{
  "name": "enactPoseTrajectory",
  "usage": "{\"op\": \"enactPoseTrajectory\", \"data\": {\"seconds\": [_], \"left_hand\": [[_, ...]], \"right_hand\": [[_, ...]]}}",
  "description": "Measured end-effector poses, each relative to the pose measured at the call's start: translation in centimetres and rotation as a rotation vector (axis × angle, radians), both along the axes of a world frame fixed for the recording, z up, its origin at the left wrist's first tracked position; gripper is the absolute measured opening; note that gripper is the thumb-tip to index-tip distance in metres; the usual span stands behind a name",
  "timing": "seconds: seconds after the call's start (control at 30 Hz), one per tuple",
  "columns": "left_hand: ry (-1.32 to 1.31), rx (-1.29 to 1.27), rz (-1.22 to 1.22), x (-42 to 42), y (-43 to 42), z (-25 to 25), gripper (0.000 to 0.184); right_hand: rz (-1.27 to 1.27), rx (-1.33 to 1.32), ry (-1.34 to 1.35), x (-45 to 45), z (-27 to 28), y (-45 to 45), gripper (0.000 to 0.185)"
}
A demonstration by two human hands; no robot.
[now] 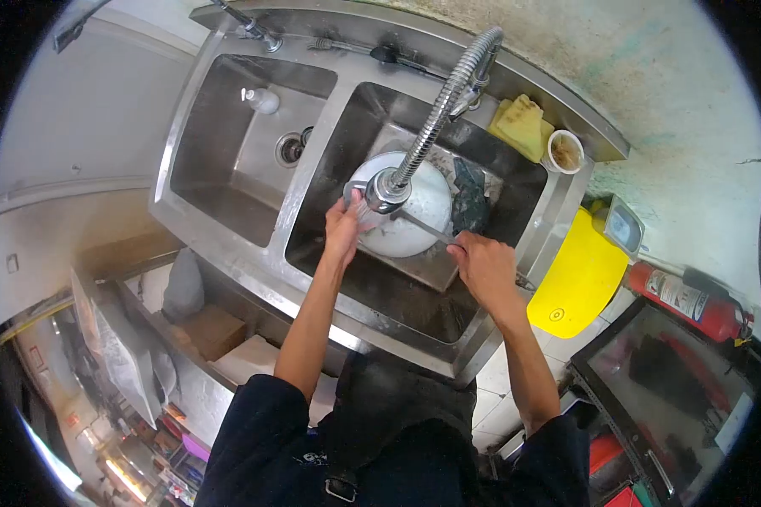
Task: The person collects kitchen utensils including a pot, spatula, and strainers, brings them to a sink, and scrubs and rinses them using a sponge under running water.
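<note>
My right hand is closed around the end of a long-handled metal utensil over the right sink basin. My left hand has its fingers around the utensil's far end, where a greyish part shows. The tap's spray head hangs right over that end and partly hides it, so its exact kind cannot be made out. Below both hands lies a large round white vessel. It rests on a metal tray in the basin, beside a crumpled dark greenish item.
The left basin holds a white pump bottle. Yellow cloths and a white tub sit on the back right rim. To the right are a yellow board, a fire extinguisher and a glass-topped unit.
</note>
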State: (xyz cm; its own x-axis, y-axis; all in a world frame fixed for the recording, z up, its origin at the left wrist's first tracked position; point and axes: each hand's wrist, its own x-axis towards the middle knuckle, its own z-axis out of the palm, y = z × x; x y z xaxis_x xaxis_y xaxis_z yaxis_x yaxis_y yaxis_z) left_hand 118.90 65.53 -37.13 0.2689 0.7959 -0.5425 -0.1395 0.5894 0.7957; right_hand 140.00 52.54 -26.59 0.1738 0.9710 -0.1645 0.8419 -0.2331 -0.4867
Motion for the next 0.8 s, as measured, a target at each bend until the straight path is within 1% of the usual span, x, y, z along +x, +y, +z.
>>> {"op": "enactPoseTrajectory", "data": {"seconds": [0.03,0.07,0.13,0.17,0.2,0.23,0.27,0.3,0.37,0.4,0.43,0.47,0.53,0.6,0.63,0.67,0.73,0.77,0.8], "left_hand": [[-0.189,-0.045,0.075,0.8,-0.5,1.2,0.057],[-0.188,-0.043,0.083,0.8,-0.4,2.5,0.057],[-0.698,-0.391,0.238,0.8,-0.1,4.0,0.061],[-0.776,-0.404,0.264,0.0,0.2,3.6,0.050],[-0.777,-0.406,0.269,-0.6,0.5,2.9,0.050],[-0.682,-0.393,0.336,-0.9,1.1,2.3,0.043],[-0.583,-0.378,0.403,-1.5,1.5,1.8,0.036],[-0.691,-0.360,0.395,-1.8,1.6,2.9,0.033],[-0.735,-0.327,0.387,-2.0,1.7,4.6,0.034],[-0.781,-0.305,0.369,-2.0,1.6,5.3,0.034],[-0.725,-0.230,0.335,-1.7,1.4,6.0,0.036],[-0.723,-0.228,0.328,-1.8,1.4,6.7,0.036],[-0.560,0.012,0.299,-2.2,2.0,8.5,0.038],[-0.412,0.178,0.343,-3.8,3.1,10.5,0.041],[-0.404,0.220,0.324,-4.9,3.8,11.3,0.041],[-0.393,0.265,0.308,-5.9,4.3,12.1,0.040],[-0.388,0.265,0.367,-7.0,5.1,13.6,0.040],[-0.396,0.253,0.412,-7.4,5.3,13.9,0.040],[-0.387,0.275,0.390,-7.7,5.4,13.8,0.042]], "right_hand": [[0.007,0.002,0.001,-0.4,-0.9,-0.2,0.020],[0.013,0.021,-0.031,-0.7,-1.8,-0.3,0.014],[0.020,0.041,-0.064,-1.4,-3.9,-0.6,0.011],[0.015,0.200,-0.054,-1.8,-5.2,-0.7,0.013],[0.013,0.357,-0.042,-2.1,-6.0,-0.8,0.016],[0.020,0.356,-0.040,-2.6,-6.5,-0.6,0.016],[-0.005,0.406,0.022,-3.2,-6.9,0.0,0.019],[-0.031,0.457,0.088,-4.1,-7.4,0.7,0.021],[-0.072,0.385,0.418,-6.4,-8.9,3.3,0.022],[-0.066,0.340,0.507,-7.8,-9.1,5.0,0.023],[-0.060,0.295,0.593,-9.2,-9.2,6.7,0.023],[-0.081,0.316,0.631,-11.1,-9.6,8.4,0.025],[-0.111,0.343,0.666,-11.9,-9.8,10.0,0.027],[-0.155,0.324,0.773,-12.1,-9.1,10.2,0.036],[-0.241,0.244,0.931,-11.1,-8.3,10.1,0.039],[-0.373,0.375,1.072,-11.3,-11.2,10.1,0.035],[-0.213,0.308,0.791,-9.7,-12.7,10.0,0.032],[-0.127,0.216,0.880,-9.5,-13.2,10.0,0.043],[-0.133,0.214,0.877,-9.3,-13.3,9.8,0.043]]}}
